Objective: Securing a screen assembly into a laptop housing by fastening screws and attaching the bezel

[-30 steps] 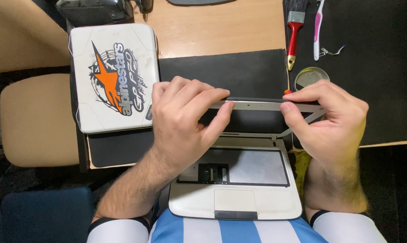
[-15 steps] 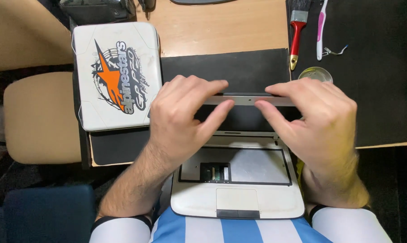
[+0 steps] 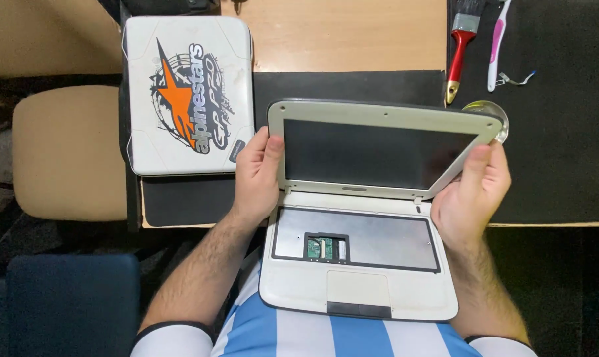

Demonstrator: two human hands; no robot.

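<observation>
Chair (image 3: pixel 68 155): beige padded seat at the far left, off the desk and well apart from both hands.
Closed laptop (image 3: pixel 188 92): a 2nd white machine with an orange and black sticker, lying flat on the desk just beside the left hand; a sideways slip of the open one could knock against it.
Left hand (image 3: pixel 258 175): grasping the left edge of the lid, thumb on the front of the bezel, fingers behind it.
Open laptop (image 3: pixel 359 264): small white machine, base resting on the person's lap and against the desk edge, lid held up by both hands.
Screen (image 3: pixel 372 153): dark and tilted back; thumbs pressing on the bezel could stress the panel if the grip tightens.
Keyboard bay (image 3: pixel 355 238): keyboard absent, grey metal plate bare, with a small opening showing a green circuit board (image 3: pixel 324 248); a finger or loose part dropping in could damage it.
Hinges (image 3: pixel 417 198): uneven pull from the 2 hands could twist the lid and strain them, in my judgement.
Balance: the base overhangs the lap, so it may tip forward if the lid goes further back.
Right hand (image 3: pixel 474 192): gripping the right lower corner of the lid, thumb up along its edge.
Paintbrush (image 3: pixel 459 46): red-handled, on the black mat (image 3: pixel 564 145) above the lid's right corner.
Toothbrush (image 3: pixel 498 43): pink and white, beside the paintbrush.
</observation>
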